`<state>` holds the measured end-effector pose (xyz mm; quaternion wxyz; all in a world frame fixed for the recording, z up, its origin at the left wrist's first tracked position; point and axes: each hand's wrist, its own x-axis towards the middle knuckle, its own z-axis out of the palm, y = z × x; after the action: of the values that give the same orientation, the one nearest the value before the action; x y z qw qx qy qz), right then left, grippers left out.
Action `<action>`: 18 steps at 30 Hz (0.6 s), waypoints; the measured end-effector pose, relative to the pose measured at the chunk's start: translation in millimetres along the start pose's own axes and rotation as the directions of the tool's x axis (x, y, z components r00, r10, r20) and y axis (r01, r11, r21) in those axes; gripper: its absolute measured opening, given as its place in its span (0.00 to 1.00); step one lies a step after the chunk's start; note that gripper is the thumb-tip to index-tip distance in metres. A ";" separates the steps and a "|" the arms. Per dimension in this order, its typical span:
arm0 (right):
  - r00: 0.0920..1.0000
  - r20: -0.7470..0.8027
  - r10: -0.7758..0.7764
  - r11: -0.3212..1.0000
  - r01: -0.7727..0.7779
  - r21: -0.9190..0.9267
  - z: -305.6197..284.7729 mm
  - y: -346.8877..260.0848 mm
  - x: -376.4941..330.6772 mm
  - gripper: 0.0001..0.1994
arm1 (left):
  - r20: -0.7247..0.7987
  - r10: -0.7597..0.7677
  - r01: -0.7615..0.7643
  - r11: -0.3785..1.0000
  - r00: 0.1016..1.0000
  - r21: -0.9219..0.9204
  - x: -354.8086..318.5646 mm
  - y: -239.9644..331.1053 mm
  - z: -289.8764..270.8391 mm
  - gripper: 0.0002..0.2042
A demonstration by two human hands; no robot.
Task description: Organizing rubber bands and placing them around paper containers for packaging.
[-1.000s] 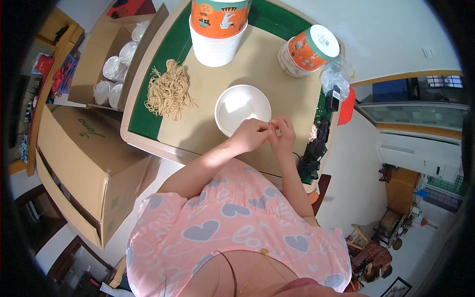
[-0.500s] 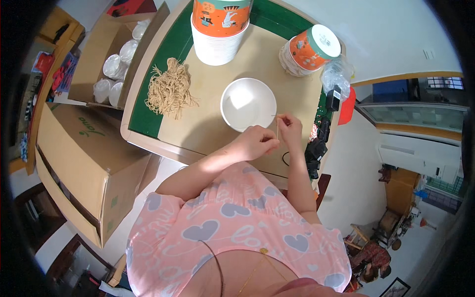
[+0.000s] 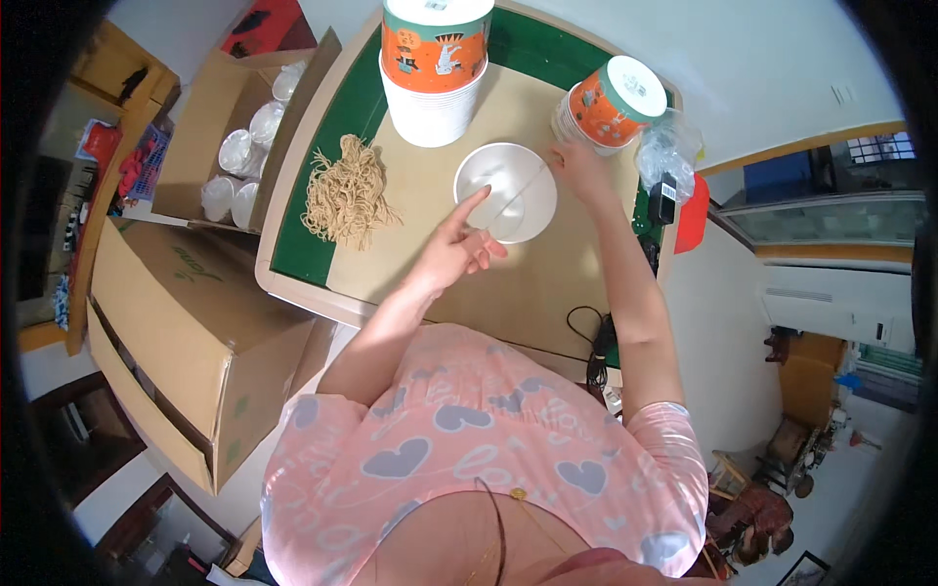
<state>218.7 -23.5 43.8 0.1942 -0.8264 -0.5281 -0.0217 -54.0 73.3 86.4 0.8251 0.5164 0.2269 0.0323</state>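
Note:
A white bowl-like paper tub (image 3: 505, 220), its mouth up, stands at the middle of the table. A thin pale string (image 3: 523, 192) runs taut across its mouth between my hands. My left hand (image 3: 451, 252) is at its near left rim, index finger stretched out and the other fingers curled round the string's lower end. Beyond the far right rim, my right hand (image 3: 581, 171) is closed at the string's other end, its fingertips partly hidden. It is close to a short stack of orange and green printed tubs (image 3: 606, 103). A heap of beige strings (image 3: 350, 193) lies at the left.
A taller tub stack (image 3: 435, 78) stands at the back. Along the right edge are a clear plastic bag (image 3: 669, 146), a black adapter (image 3: 662, 199) and a black cable (image 3: 596, 361). Cardboard boxes (image 3: 176, 303) stand left of the table (image 3: 313, 298). Another person (image 3: 757, 518) is far right.
My right hand has moved away from me, past the tub to the printed stack, drawing the string out long. My left hand has moved left, its index finger now extended. The whole view has shifted slightly.

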 end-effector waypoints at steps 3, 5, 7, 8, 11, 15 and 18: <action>0.969 -0.030 0.243 0.892 -0.212 0.399 -12.1 -52.2 -5.7 0.10 | -0.087 0.128 -0.139 0.981 0.988 -0.133 6.9 -6.5 -12.0 0.15; 0.876 0.315 0.366 0.850 -0.452 0.270 -42.9 -115.9 -26.8 0.10 | -0.108 0.189 -0.208 0.957 0.976 -0.204 11.7 -6.3 -21.0 0.14; 0.980 0.189 0.063 0.911 -0.134 0.390 -9.1 -121.5 -69.6 0.09 | -0.133 0.199 -0.229 0.931 0.971 -0.282 14.9 5.5 -21.6 0.14; 0.979 0.189 0.069 0.911 -0.139 0.388 -0.2 -115.9 -75.1 0.09 | -0.124 0.205 -0.234 0.921 0.971 -0.312 16.2 8.9 -21.9 0.13; 0.946 0.314 0.078 0.939 -0.176 0.297 12.4 -98.0 -86.7 0.13 | -0.113 0.207 -0.235 0.895 0.972 -0.379 18.4 20.2 -17.5 0.13; 0.916 0.332 0.227 0.633 -0.398 0.664 -5.5 -117.8 -83.1 0.13 | -0.077 0.198 -0.212 0.881 0.977 -0.423 28.1 11.2 -7.2 0.13; 0.863 0.484 0.143 0.286 -0.504 0.815 4.3 -137.8 -94.2 0.09 | 0.000 0.216 -0.188 0.850 0.976 -0.493 35.6 4.6 6.1 0.14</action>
<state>55.0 -53.0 58.2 0.5354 -0.6526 -0.2881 0.4522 -18.8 80.6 80.5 0.9269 0.3120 0.1328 0.1607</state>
